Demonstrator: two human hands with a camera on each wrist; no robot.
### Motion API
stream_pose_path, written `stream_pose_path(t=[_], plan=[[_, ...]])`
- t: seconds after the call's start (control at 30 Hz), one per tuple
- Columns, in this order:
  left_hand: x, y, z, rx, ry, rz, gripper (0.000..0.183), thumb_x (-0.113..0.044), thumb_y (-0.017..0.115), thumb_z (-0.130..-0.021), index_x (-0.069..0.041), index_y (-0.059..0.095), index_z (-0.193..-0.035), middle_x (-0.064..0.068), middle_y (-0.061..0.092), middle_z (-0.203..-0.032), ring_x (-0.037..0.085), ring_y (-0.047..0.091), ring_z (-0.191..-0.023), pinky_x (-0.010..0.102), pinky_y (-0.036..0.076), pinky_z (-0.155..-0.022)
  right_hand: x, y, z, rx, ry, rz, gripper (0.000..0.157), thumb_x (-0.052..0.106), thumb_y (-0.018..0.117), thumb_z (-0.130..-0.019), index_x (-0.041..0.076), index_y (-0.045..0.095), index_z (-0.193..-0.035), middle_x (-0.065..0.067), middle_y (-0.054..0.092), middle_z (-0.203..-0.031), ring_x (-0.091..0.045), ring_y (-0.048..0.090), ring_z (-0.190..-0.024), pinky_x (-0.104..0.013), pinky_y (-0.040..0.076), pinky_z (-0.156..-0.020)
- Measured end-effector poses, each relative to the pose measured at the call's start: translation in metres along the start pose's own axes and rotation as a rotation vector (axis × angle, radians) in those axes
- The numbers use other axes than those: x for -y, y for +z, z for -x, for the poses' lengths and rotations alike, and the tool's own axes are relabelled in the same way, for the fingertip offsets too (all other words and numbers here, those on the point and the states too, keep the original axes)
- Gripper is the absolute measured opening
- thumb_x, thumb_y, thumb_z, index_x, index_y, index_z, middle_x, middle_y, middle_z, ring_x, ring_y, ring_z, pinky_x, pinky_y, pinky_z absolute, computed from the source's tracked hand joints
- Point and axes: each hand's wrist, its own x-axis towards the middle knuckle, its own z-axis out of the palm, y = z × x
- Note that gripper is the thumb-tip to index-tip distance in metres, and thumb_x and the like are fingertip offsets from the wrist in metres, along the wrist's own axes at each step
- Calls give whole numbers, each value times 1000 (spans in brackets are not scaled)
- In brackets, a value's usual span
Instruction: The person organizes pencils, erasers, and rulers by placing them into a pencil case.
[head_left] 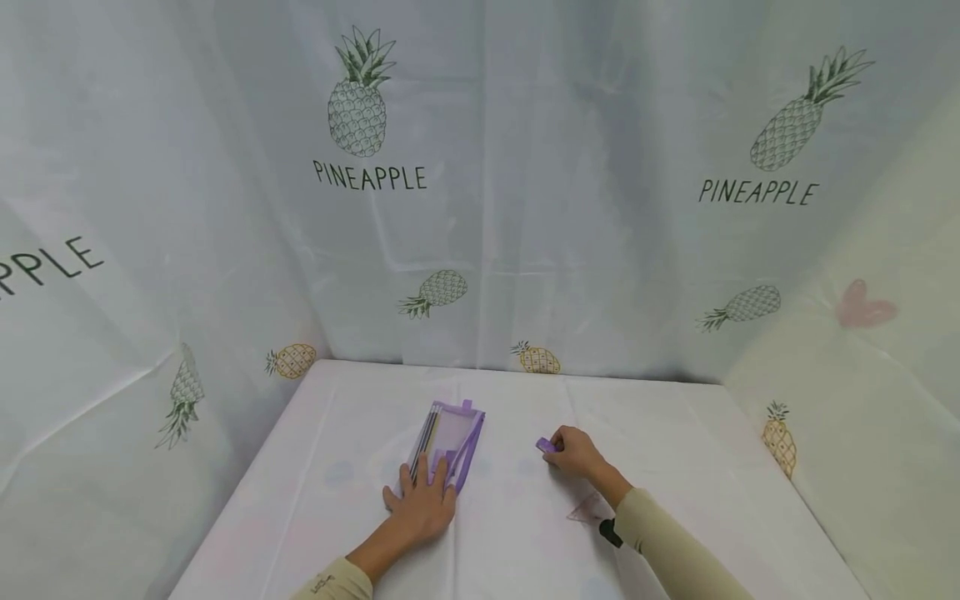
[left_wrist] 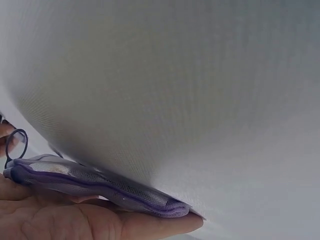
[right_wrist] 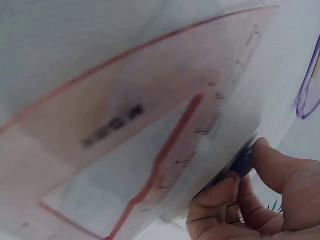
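My left hand (head_left: 424, 506) lies with its fingers spread over the lower part of a purple-edged mesh pencil case (head_left: 456, 425). Through the mesh, several pencils (head_left: 427, 435) show along the left side, and a purple patch shows near the fingertips. To the right of the case, my right hand (head_left: 576, 452) pinches a small purple block-shaped item (head_left: 546, 446) between thumb and fingers; its exact kind I cannot tell. Nearer me, below that hand, is a clear pinkish set square (head_left: 588, 508), which looms large with its printed scale in the right wrist view.
A white cloth covers the table (head_left: 360, 392). Behind and at both sides hang pale curtains (head_left: 525, 208) printed with pineapples. A dark object (head_left: 611, 532) shows beside the right cuff. In the left wrist view, a dark loop (left_wrist: 25, 145) stands at the case's end.
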Motion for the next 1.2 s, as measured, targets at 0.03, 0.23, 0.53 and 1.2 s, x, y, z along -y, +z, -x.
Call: stream_pose_path(t=[0.03,0.23,0.53,1.2], plan=[[0,0,0,2,-2,3,58,-39,36,-102,-11,37,-153,26,19,-162,58,7,-145,85,1,-100,0,1,0,1,3,2,24,15,79,-82,2,64,-95,-5,62,-86,-15,55,-76,-30,49,-69],[2,0,-3,-1,-13,16,56,-39,34,-103,-13,38,-152,25,21,-162,57,9,-146,85,2,-101,7,2,3,-1,-6,-10,23,14,77,-84,0,65,-96,-6,60,-86,-17,53,-76,-31,48,-68],[1,-6,-1,4,-26,43,55,-39,33,-104,-13,39,-152,24,22,-162,56,10,-146,84,3,-102,28,11,-3,-13,-46,1,21,11,77,-83,-1,66,-96,-7,58,-87,-17,52,-79,-34,48,-72],[-1,-11,0,33,-36,84,54,-36,30,-104,-14,39,-152,22,21,-162,55,10,-147,84,3,-103,60,43,-9,-84,-112,-106,19,13,78,-81,0,67,-91,-6,59,-83,-15,51,-76,-28,45,-66]])
